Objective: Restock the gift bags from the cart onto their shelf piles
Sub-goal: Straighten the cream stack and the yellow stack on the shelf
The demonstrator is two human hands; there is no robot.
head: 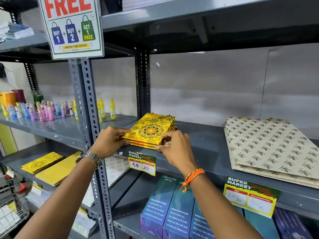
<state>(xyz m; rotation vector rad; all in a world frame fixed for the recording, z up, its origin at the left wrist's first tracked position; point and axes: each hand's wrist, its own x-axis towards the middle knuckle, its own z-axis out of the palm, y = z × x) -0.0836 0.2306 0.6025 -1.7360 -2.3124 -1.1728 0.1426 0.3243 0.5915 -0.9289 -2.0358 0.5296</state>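
A small pile of yellow gift bags (151, 130) with a mandala print lies flat at the left front of the grey middle shelf (203, 149). My left hand (110, 141) grips the pile's near left corner, thumb on top. My right hand (174, 145) pinches the pile's near right corner at the shelf edge. A larger pile of cream patterned gift bags (271, 149) lies flat further right on the same shelf. The wire cart (10, 209) shows at the lower left edge.
A perforated steel upright (89, 128) stands just left of the yellow pile. Small coloured bottles (51, 109) fill the left shelf. More yellow bags (43, 162) lie on the lower left shelf. Blue bottle boxes (165, 209) stand below. Price tags (142, 163) hang from the shelf edge.
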